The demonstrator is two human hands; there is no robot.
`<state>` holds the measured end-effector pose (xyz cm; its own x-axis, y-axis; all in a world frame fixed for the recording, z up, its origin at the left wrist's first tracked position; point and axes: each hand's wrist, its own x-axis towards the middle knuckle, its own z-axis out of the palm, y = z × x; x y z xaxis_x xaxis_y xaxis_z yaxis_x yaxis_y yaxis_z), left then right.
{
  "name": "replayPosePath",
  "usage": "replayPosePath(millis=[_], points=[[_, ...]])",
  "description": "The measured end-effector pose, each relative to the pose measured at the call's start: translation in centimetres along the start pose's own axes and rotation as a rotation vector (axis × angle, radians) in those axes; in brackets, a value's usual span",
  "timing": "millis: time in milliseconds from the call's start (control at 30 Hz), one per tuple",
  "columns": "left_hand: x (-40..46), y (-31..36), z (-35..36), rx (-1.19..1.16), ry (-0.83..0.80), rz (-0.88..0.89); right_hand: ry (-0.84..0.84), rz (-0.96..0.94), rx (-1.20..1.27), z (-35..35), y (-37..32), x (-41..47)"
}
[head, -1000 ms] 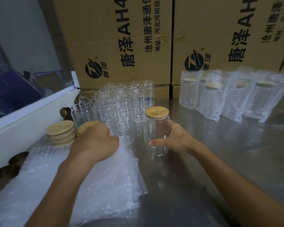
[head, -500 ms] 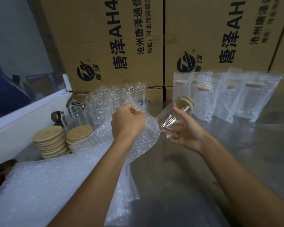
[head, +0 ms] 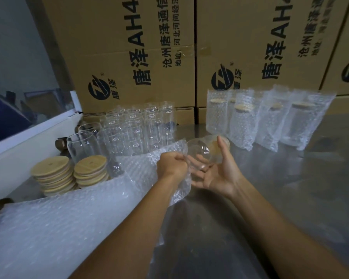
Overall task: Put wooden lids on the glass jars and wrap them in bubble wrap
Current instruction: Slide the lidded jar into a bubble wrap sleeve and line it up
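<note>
Status: task partly complete.

Done: about 5 wrapped jars [head: 241, 125] upright in a row at the back right of the desk [head: 290, 188], each in a bubble sleeve with a wooden lid visible inside; exact count uncertain where the sleeves overlap.

In hand: 1 lidded jar [head: 205, 153], tilted on its side above the desk, base toward the camera, lid [head: 217, 147] at the far end. Cradled in the right hand [head: 218, 174]; fingers [head: 197, 159] loosely curved under the glass, thumb raised beside the lid. Left hand [head: 172, 164] clenched, fingers pinching the edge of a bubble wrap sheet [head: 149, 162] lifted just beside the jar base. Sheet touching or nearly touching the glass; not yet around it.

Left: a cluster of bare, unlidded glasses [head: 137, 129] at the back left. 2 stacks of spare lids [head: 54, 170] in front of them. A pile of bubble wrap [head: 58, 228] flat at the front left.

Judgement: lidding of the current jar finished, wrapping just starting. Roughly a dozen or more glasses pending, count unclear through the overlapping glass. Well under half of the batch finished.
</note>
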<state>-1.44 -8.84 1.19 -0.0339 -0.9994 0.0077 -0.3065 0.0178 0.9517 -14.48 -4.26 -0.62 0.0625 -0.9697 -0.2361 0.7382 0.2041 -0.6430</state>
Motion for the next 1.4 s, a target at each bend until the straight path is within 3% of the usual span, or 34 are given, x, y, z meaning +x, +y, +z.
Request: replayPosePath(millis=[267, 433, 800, 1167, 1400], points=[[0.2, -0.8, -0.2, 0.113, 0.077, 0.109, -0.089, 0.017, -0.029, 0.7, 0.2, 0.2], [-0.1, -0.6, -0.6, 0.05, 0.062, 0.165, -0.081, 0.001, -0.009, 0.6, 0.2, 0.4], [-0.1, -0.3, -0.7, -0.211, 0.018, 0.008, -0.02, -0.031, -0.02, -0.1, 0.3, 0.6], [-0.3, 0.0, -1.2, -0.242, 0.087, -0.025, 0.056, -0.11, -0.076, -0.5, -0.2, 0.5], [-0.7, -0.4, -1.1, -0.229, 0.014, -0.017, 0.119, -0.228, -0.282, -0.2, -0.1, 0.5]])
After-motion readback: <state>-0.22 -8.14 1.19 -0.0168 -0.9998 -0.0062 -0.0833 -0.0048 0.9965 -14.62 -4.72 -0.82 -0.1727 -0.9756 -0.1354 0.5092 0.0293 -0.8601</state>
